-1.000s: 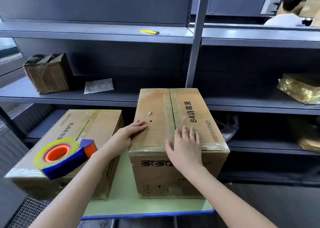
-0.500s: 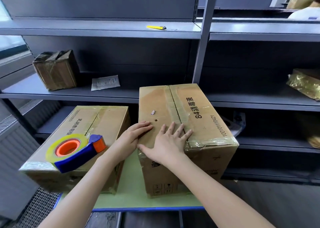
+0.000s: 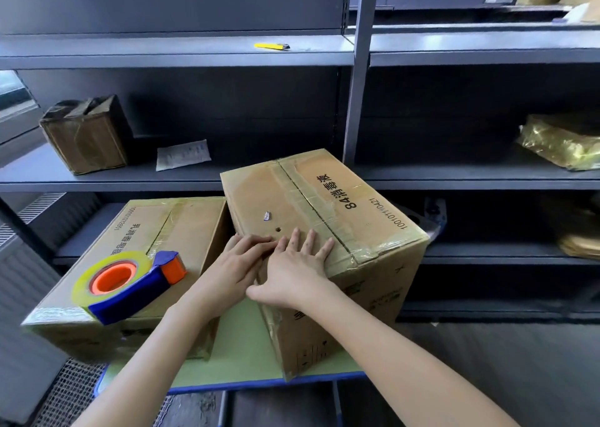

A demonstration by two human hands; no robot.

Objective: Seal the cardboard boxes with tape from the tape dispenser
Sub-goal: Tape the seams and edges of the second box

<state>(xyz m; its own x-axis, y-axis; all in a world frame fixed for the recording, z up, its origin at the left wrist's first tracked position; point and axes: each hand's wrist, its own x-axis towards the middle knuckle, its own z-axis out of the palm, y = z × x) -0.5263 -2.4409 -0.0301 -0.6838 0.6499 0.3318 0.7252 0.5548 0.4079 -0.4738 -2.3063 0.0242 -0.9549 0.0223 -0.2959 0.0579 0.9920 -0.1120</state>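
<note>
Both hands lie flat on the near top corner of the right box [image 3: 311, 219]: the left hand [image 3: 233, 264] at its left edge, the right hand [image 3: 292, 267] beside it with fingers spread over the taped top. This box sits turned at an angle on a green table [image 3: 240, 352]. The left box [image 3: 162, 232] carries a blue and orange tape dispenser [image 3: 130, 280]. A yellow knife [image 3: 271, 47] lies on the upper shelf [image 3: 162, 50].
</note>
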